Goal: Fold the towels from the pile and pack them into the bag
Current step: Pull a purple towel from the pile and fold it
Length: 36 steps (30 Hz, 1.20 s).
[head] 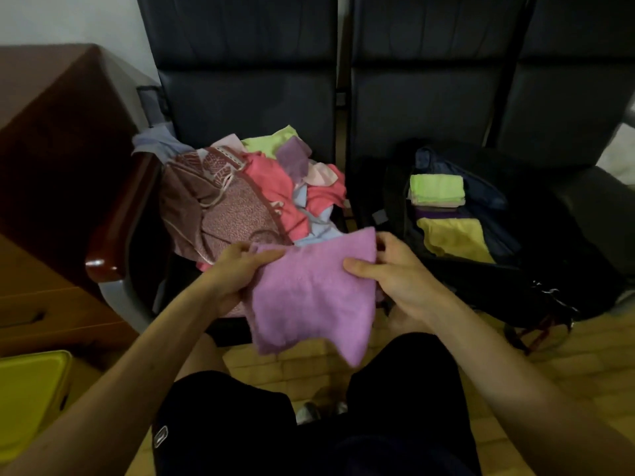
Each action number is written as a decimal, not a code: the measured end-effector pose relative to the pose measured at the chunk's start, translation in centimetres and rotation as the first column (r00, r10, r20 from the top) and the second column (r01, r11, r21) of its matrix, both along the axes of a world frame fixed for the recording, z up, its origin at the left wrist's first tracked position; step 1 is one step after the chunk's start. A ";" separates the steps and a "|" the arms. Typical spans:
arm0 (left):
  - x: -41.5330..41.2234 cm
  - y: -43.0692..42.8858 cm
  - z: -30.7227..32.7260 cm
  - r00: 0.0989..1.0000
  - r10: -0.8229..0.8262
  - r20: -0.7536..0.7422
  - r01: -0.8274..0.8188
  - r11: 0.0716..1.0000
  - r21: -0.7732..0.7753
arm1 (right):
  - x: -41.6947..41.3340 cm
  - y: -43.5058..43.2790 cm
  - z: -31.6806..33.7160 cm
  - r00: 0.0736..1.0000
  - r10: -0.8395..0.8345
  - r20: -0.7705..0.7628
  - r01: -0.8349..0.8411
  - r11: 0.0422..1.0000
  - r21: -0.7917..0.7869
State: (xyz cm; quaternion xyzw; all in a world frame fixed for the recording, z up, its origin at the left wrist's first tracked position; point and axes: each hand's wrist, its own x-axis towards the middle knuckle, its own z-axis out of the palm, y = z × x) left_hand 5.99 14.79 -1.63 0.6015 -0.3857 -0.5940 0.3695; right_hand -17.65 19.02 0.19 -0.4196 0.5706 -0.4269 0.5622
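Nearest, below both grips, are the person's knees in black shorts (240,424). The left grip (237,273) pinches the lilac towel (312,297) at its upper left edge, thumb on top. The right grip (395,273) holds the upper right edge, thumb pressed on the cloth. The towel hangs between them, its lower part loose above the knees. Just beyond the left grip lies the pile (247,197) of unfolded towels on a dark seat. Beyond and to the right of the right grip sits the open black bag (549,269), holding a folded green towel (436,187) on a small stack and a yellow towel (453,238). Farthest stand the dark seat backs (240,63).
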 end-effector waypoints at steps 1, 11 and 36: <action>-0.1 0.0 0.1 0.998 0.045 0.033 -0.043 0.998 -0.039 | 0.1 -0.3 0.5 0.995 -0.031 -0.097 0.030 0.999 -0.017; 0.8 -0.8 7.4 0.944 -0.145 0.295 0.267 0.861 -0.432 | -2.2 -0.9 6.1 0.848 -0.005 -0.529 -0.243 0.884 -0.398; -5.9 2.7 12.1 0.874 -0.186 0.448 0.460 0.610 -0.645 | -7.7 4.5 4.7 0.983 -0.102 0.154 0.140 0.955 -0.262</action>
